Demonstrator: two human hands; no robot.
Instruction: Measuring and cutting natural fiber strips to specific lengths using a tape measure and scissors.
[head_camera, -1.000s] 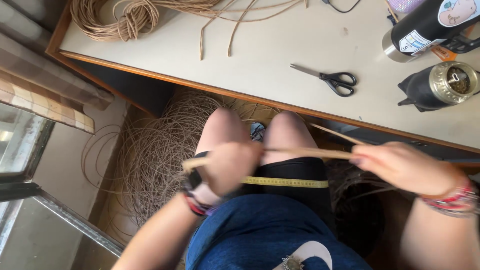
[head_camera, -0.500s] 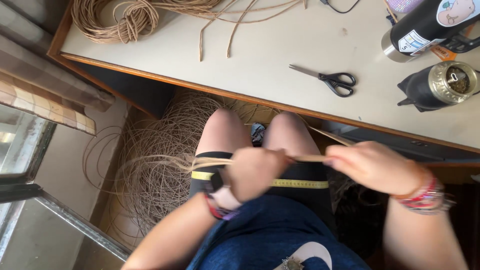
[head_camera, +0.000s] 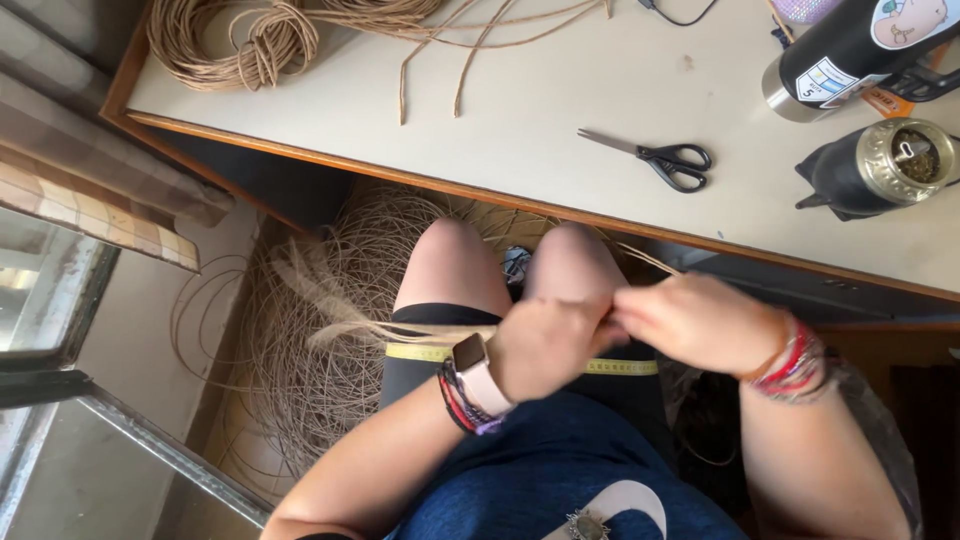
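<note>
Hands have slid together since a second ago: left hand (head_camera: 545, 345) and right hand (head_camera: 690, 322), fingers clenched on reed (head_camera: 400, 330) over tape (head_camera: 620, 367). Measuring looks underway; scissors (head_camera: 665, 160) untouched mid-surface.

A pale table (head_camera: 560, 90) with a wooden edge is carrying a coil of tan cord (head_camera: 235, 40) at its far left corner, with loose cord ends (head_camera: 470, 40) trailing beside it. Black-handled scissors (head_camera: 655, 158) are lying near the middle. A black bottle (head_camera: 850, 50) and a dark cup with a metal rim (head_camera: 880, 168) are sitting at the right. On the floor (head_camera: 130, 330) below, a big tangle of thin reed (head_camera: 320, 320) is lying.
</note>
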